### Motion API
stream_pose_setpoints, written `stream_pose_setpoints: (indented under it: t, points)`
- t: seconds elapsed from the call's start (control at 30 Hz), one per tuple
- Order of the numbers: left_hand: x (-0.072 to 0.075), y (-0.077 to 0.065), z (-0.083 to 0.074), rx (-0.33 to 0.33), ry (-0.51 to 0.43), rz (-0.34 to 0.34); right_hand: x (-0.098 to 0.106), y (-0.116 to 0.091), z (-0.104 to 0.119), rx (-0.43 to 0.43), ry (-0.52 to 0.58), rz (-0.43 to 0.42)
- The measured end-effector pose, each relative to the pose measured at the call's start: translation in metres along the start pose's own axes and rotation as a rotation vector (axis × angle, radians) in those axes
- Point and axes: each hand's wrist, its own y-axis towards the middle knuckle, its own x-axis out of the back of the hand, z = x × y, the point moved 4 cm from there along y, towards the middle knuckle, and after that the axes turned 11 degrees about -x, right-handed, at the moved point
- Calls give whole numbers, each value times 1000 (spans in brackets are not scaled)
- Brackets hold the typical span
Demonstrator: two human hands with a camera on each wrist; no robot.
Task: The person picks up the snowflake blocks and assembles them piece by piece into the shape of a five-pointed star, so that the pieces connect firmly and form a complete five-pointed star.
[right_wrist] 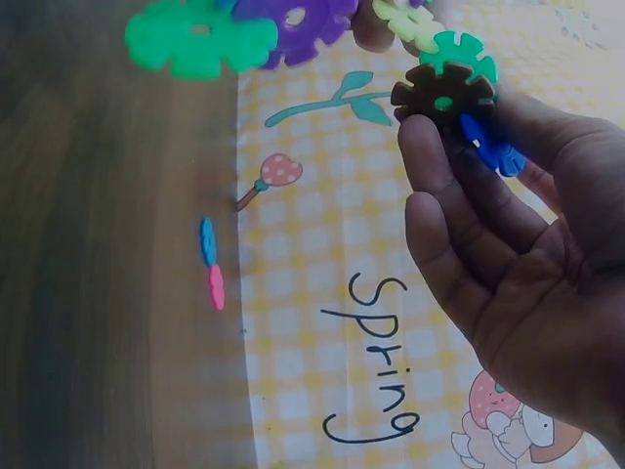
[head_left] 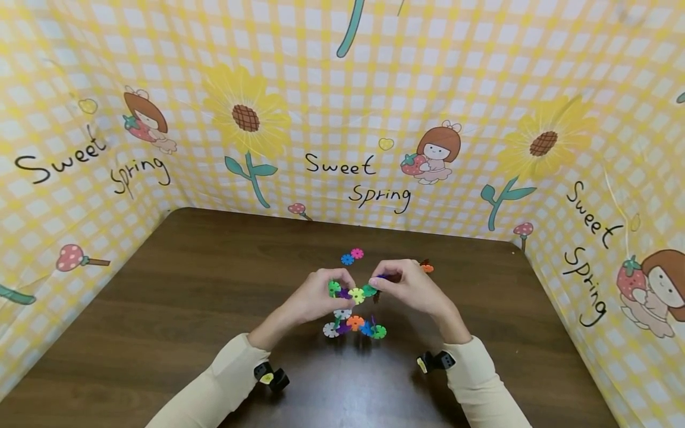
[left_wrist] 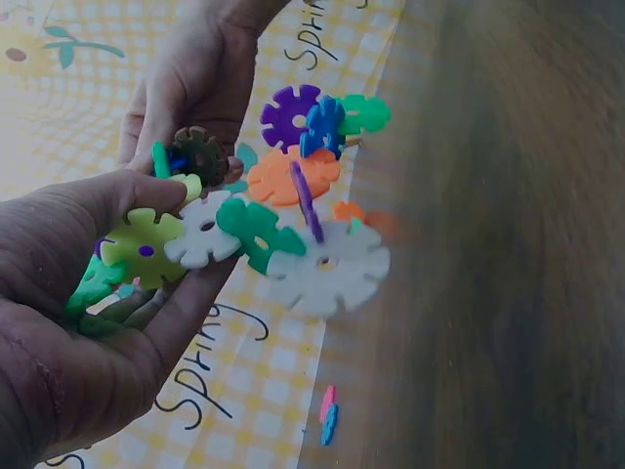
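Note:
Slotted plastic flower discs are joined into one chain-like build. My left hand (head_left: 313, 297) grips its upper part, near a yellow disc (head_left: 357, 295) and a green disc (head_left: 334, 288). In the right wrist view, my right hand (right_wrist: 527, 264) pinches a joined cluster with a brown disc (right_wrist: 415, 95), a green disc (right_wrist: 474, 57) and a blue disc (right_wrist: 505, 158). That cluster meets the yellow disc's right side. Below the hands runs a lower row, with a white disc (head_left: 330, 330), an orange disc (head_left: 355, 323) and a green end disc (head_left: 380, 332).
A blue disc (head_left: 347, 260) joined to a pink disc (head_left: 357, 254) lies on the brown table (head_left: 214, 267) beyond the hands. Behind my right hand, an orange disc (head_left: 427, 268) shows beside a brown one. Yellow checked cloth (head_left: 332, 119) walls in the table's back and sides.

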Motion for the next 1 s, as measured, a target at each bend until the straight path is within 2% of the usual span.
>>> stream_pose_setpoints:
  t: [0.23, 0.5, 0.77, 0.9, 1.0]
  points:
    - [1, -2, -10, -7, 16, -62, -1, 0, 1, 9, 54, -16]
    - [3, -4, -14, -2, -1, -88, -2, 11, -22, 2, 53, -27]
    - [5, -8, -15, 9, 13, -147, -7, 15, -20, 19, 65, -27]
    - [5, -6, -15, 4, 12, -141, -7, 16, -19, 16, 69, -14]
    - [3, -5, -14, 13, 14, -111, -6, 16, -19, 11, 73, 11]
